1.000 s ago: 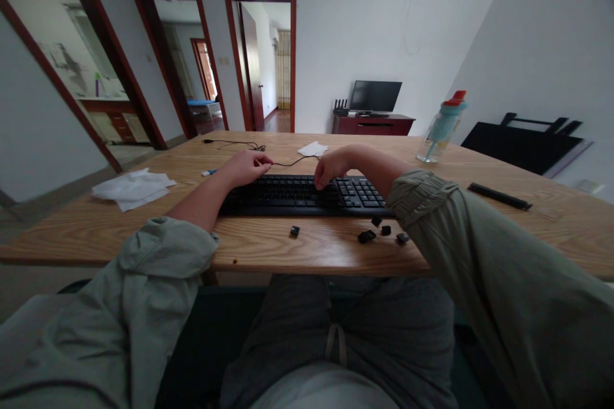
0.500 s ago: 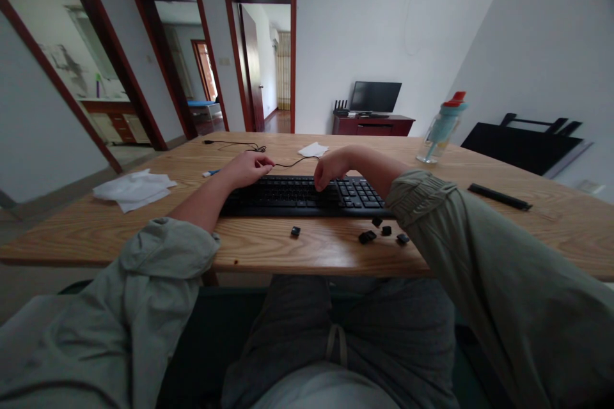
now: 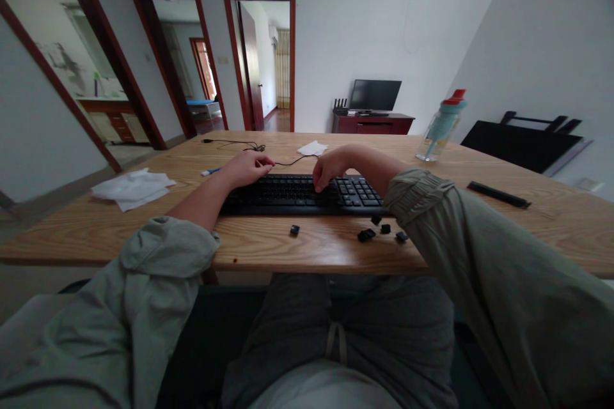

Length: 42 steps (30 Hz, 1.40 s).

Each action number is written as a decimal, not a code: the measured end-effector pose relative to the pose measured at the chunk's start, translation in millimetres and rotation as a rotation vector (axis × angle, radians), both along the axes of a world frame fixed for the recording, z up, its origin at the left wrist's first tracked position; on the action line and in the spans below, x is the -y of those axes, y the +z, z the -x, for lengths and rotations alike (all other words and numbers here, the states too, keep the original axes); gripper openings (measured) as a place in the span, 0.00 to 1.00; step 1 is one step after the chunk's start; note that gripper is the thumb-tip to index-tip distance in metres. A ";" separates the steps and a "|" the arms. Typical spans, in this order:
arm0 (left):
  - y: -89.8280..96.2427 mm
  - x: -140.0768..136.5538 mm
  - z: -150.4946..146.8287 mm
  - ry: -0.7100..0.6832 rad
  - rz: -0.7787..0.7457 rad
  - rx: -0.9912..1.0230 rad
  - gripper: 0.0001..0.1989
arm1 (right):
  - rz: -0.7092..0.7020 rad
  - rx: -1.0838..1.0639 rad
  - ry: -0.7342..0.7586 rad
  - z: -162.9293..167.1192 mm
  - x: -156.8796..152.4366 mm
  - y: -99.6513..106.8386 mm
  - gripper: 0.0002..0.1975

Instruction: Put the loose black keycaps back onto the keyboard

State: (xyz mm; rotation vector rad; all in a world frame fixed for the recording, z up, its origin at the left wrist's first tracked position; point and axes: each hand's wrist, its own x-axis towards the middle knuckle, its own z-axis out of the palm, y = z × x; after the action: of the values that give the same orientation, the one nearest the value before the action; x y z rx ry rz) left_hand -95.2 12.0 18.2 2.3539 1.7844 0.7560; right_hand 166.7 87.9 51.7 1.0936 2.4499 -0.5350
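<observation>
Hidden: the fingertips of both hands curl down out of sight, so whether either one pinches anything I cannot tell; the key legends are too small to read.
Keyboard: a flat black plastic keyboard (image 3: 302,195) lies across the middle of the pale wood-grain table (image 3: 307,246), long side toward the person.
Left hand (image 3: 247,168): rests loosely curled on the keyboard's far left corner, at 9 o'clock from the right hand.
Right hand (image 3: 327,169): bent at the wrist, fingers pressed down onto the key rows just right of centre.
Cable: a thin black cable (image 3: 288,163) runs from the keyboard's far edge between the hands toward 11 o'clock.
Loose keycaps: small black plastic keycaps (image 3: 367,235) lie scattered on the table at 6 o'clock from the number pad, one keycap (image 3: 294,229) apart to the left.
Tissues: crumpled white paper tissues (image 3: 132,186) at 9 o'clock.
Bottle: a clear bottle with teal and red cap (image 3: 440,126) at 2 o'clock.
Sleeves: grey-green cloth, rolled at the forearms.
</observation>
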 end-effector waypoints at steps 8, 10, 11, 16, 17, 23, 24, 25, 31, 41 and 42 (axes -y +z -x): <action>1.9 1.9 -1.7 0.007 0.009 0.009 0.16 | 0.098 0.005 -0.079 2.4 -7.2 1.1 0.35; 3.6 5.2 -4.2 0.003 0.002 0.007 0.16 | 0.107 -0.019 -0.067 -0.6 -7.8 0.3 0.34; 4.3 7.4 -6.5 -0.007 -0.006 0.008 0.16 | 0.104 -0.038 -0.056 -2.7 -7.1 -0.1 0.33; 4.3 22.8 -35.1 -0.162 -0.042 0.024 0.16 | 0.086 -0.222 -0.004 -14.5 7.9 -2.0 0.22; 3.9 26.1 -43.5 -0.206 -0.048 0.025 0.16 | 0.069 -0.300 -0.012 -16.6 12.6 -2.2 0.21; 2.6 36.4 -84.1 -0.277 -0.223 0.119 0.16 | -0.111 -0.669 -0.178 -27.3 41.6 -4.4 0.20; 2.5 36.4 -87.9 -0.267 -0.248 0.138 0.16 | -0.132 -0.696 -0.205 -29.2 46.1 -5.5 0.21; 2.4 36.3 -91.0 -0.263 -0.265 0.157 0.15 | -0.147 -0.727 -0.230 -31.2 50.6 -6.9 0.21; 1.3 38.1 -106.0 -0.231 -0.276 0.272 0.12 | -0.180 -1.007 -0.310 -42.3 76.3 -14.7 0.24; -0.3 32.4 -107.2 -0.332 -0.095 0.707 0.19 | -0.159 -1.283 -0.283 -44.9 84.2 -21.8 0.15; -0.5 32.1 -106.5 -0.339 -0.084 0.736 0.19 | -0.182 -1.298 -0.275 -43.9 84.6 -22.6 0.14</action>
State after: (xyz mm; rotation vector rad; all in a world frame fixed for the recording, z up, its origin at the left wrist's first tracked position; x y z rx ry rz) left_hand 11.3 -20.2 17.7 1.9433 1.0372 1.4071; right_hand 210.6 3.2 29.0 1.4270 3.4500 -1.5013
